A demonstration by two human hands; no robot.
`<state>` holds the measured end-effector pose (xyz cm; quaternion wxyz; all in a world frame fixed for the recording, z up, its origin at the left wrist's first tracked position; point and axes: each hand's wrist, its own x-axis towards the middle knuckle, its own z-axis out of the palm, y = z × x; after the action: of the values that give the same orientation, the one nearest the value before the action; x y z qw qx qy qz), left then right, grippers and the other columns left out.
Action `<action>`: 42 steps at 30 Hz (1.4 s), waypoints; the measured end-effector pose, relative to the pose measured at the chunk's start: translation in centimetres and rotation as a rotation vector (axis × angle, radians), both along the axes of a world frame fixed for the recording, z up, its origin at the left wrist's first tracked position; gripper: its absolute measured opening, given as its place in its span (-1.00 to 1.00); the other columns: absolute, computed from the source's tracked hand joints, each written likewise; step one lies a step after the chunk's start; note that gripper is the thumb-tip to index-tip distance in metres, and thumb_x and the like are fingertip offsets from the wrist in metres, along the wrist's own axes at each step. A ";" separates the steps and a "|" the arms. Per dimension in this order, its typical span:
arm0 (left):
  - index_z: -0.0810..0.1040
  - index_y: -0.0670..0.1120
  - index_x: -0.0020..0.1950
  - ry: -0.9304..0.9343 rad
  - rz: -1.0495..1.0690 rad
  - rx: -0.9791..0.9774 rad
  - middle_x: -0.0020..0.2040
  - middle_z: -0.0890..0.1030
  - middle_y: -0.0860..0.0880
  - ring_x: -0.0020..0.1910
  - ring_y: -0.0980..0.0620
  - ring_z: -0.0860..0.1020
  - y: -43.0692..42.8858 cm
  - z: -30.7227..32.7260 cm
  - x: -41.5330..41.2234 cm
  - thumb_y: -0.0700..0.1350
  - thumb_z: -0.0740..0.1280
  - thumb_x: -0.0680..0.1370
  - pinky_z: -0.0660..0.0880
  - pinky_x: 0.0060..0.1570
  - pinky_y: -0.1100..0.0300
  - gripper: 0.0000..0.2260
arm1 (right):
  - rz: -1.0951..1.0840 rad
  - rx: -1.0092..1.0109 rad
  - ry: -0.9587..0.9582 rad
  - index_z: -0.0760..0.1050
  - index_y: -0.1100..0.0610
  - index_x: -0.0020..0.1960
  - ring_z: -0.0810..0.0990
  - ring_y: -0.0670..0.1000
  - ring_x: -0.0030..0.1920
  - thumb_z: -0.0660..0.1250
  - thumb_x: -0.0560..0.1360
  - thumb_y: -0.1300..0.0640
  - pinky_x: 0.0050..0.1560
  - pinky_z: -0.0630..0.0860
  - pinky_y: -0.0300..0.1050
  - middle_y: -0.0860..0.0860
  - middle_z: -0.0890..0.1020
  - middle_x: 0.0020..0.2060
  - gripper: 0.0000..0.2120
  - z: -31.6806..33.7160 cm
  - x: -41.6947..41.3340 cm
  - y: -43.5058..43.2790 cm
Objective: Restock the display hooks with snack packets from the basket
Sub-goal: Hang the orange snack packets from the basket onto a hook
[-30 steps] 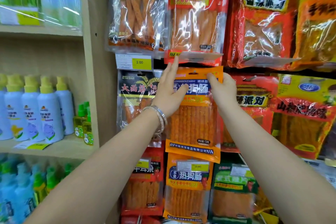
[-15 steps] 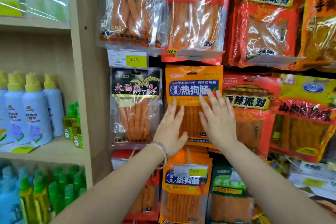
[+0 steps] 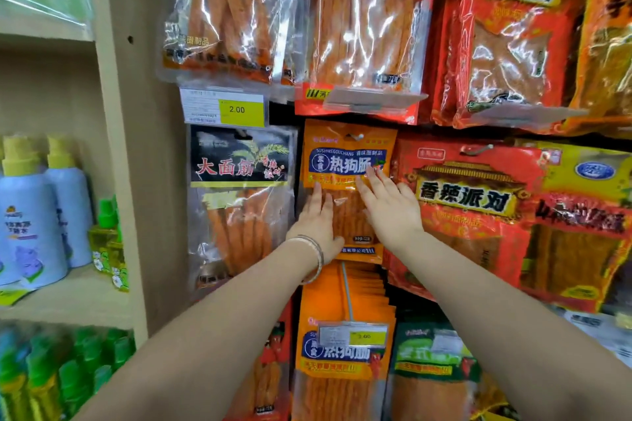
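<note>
- On a hook [image 3: 357, 137] in the display's middle row hangs the orange snack packet [image 3: 346, 161], between a black-topped packet [image 3: 239, 178] and a red packet [image 3: 468, 202].
- The left hand [image 3: 316, 219] is released, with straight fingers lying flat on the packet's lower left.
- The right hand [image 3: 388, 207] is likewise released and lies flat on its right side.
- Just below hang matching orange packets [image 3: 342, 359].

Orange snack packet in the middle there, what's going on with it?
A person is restocking hanging snacks. The left hand and right hand press flat, fingers straight, on the orange packet, which already hangs on its hook between a black packet and a red packet.
</note>
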<state>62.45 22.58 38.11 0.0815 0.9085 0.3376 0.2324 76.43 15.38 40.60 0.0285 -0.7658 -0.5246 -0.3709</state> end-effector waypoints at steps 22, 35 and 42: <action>0.61 -0.13 0.12 -0.105 -0.278 -0.444 0.00 0.58 -0.12 0.06 -0.09 0.53 -6.0 -20.1 -25.0 -0.24 0.35 0.47 0.34 0.09 0.30 -0.77 | 0.173 0.518 1.151 0.48 0.09 0.05 0.55 0.07 -0.21 0.36 0.45 0.30 -0.10 0.44 -0.13 0.04 0.57 -0.19 -0.78 -20.3 -23.6 -11.2; 0.60 -0.04 0.16 0.270 0.635 -0.938 0.12 0.62 -0.09 0.10 -0.12 0.57 -13.3 -38.3 -53.9 -0.10 0.26 0.55 0.48 0.07 0.10 -0.77 | 0.352 -0.619 1.459 0.43 0.18 0.28 0.49 -0.01 0.02 0.33 0.49 0.22 0.04 0.39 -0.15 0.03 0.49 0.06 -0.64 -39.2 -43.6 -11.3; 0.54 -0.03 0.24 0.176 0.802 -0.966 0.27 0.51 -0.08 0.26 -0.06 0.45 -15.7 -41.3 -58.8 -0.20 0.25 0.50 0.36 0.21 0.19 -0.68 | 0.570 -0.989 1.174 0.38 0.07 0.35 0.41 0.05 0.29 0.27 0.53 0.09 0.22 0.37 -0.09 0.04 0.45 0.28 -0.61 -43.8 -51.2 -7.8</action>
<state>3.67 6.86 -3.24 0.3606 0.5878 0.7241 -0.0093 25.26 7.63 -3.23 0.0506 -0.5966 -0.7016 0.3863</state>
